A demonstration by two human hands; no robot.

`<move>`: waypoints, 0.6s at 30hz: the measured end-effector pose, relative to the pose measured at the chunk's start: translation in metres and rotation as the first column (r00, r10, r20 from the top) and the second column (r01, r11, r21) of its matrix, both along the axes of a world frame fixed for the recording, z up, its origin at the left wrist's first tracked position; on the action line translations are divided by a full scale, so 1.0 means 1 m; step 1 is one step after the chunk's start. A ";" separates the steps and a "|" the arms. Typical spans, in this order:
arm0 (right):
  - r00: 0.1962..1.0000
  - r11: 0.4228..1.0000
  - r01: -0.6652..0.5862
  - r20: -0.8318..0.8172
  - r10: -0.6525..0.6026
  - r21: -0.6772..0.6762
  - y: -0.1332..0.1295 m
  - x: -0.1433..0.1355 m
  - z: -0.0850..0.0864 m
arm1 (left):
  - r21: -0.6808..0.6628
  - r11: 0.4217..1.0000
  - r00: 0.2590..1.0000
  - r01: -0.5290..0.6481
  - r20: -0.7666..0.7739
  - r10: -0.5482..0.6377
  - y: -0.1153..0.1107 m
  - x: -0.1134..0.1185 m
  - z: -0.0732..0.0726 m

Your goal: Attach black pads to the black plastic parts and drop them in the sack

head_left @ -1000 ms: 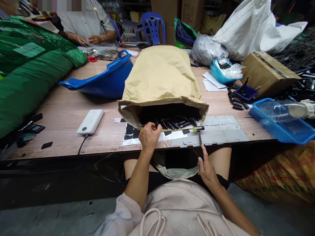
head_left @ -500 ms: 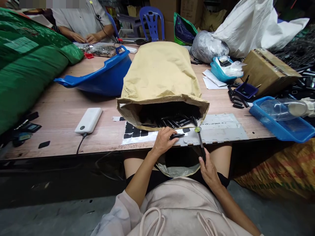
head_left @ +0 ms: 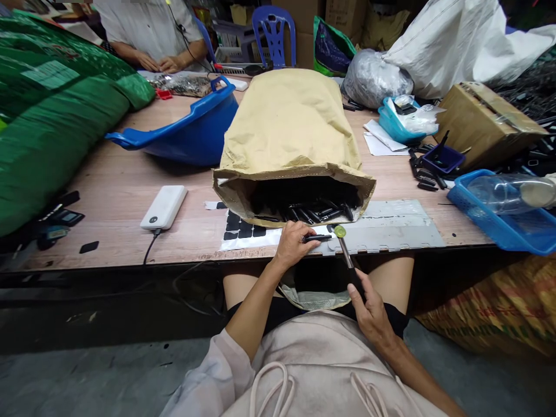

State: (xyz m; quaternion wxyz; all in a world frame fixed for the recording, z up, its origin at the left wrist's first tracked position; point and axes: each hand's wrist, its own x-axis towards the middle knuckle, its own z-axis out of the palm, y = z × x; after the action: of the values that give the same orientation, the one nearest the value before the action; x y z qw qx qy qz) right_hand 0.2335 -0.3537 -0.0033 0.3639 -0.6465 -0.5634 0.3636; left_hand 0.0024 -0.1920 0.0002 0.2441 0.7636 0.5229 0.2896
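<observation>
My left hand (head_left: 292, 246) pinches a slim black plastic piece (head_left: 320, 238) near the table's front edge, over a flat grey board (head_left: 391, 229). My right hand (head_left: 369, 310) is wrapped round the black grip of a small hammer (head_left: 346, 252) with a metal shaft and a round yellow-green face. The hammer's head is close to the free right end of the piece; whether they touch I cannot tell. Just beyond my hands lies a tan paper sack (head_left: 291, 127), its mouth facing me, with several similar black pieces (head_left: 321, 213) inside.
A white sheet with black stickers (head_left: 243, 230) lies by the sack's mouth. Left are a cabled white power bank (head_left: 164, 207), a blue basin (head_left: 186, 136) and a green bag (head_left: 52, 127). Right stand a blue tray (head_left: 499, 220) and a carton (head_left: 490, 124). Another person's hands (head_left: 160, 62) are across the table.
The hammer's head has swung left, closer to the black piece, and its handle tilts more. My left hand stays on the piece. The whole view has shifted slightly.
</observation>
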 end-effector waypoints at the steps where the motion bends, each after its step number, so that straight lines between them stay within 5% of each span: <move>1: 1.000 1.000 -0.027 -0.011 0.027 -0.007 0.000 -0.003 0.002 | -0.005 1.000 1.000 0.003 0.000 -0.003 0.000 0.000 0.000; 18: 0.987 0.985 -0.157 -0.023 0.156 -0.071 0.005 -0.022 0.012 | -0.039 0.997 0.997 0.062 0.045 -0.060 0.001 -0.004 -0.002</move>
State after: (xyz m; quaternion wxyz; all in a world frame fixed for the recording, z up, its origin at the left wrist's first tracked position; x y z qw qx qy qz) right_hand 0.2118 -0.3489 0.0087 0.3153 -0.6098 -0.5958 0.4168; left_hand -0.0014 -0.1907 -0.0018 0.2797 0.7675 0.4997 0.2880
